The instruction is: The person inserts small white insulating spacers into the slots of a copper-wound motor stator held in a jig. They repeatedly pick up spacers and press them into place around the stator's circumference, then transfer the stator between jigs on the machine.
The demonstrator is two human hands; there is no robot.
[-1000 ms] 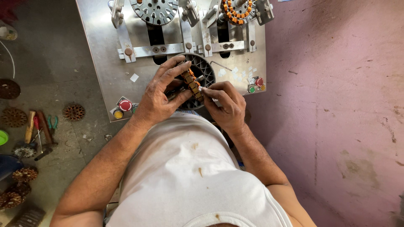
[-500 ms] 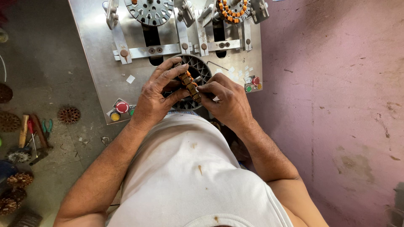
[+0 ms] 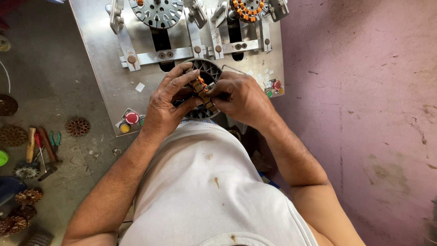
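I saw wound stator (image 3: 203, 93) pinched between both hands, edge-on, long axis diagonal; left hand (image 3: 166, 102) clenched rim, right hand (image 3: 241, 98) gripped opposite side.

Soft, even daylight fills the scene, bright enough to show detail everywhere. The metal plate (image 3: 104, 68) at the far side carries a pale sheen without harsh glare. Shadows are faint and short, darkest beneath the left hand (image 3: 170, 102) and right hand (image 3: 241, 98). Focus is sharp at the centre; the floor (image 3: 41, 82) at the left edge and the pink wall (image 3: 364, 114) bend slightly from wide-angle distortion.
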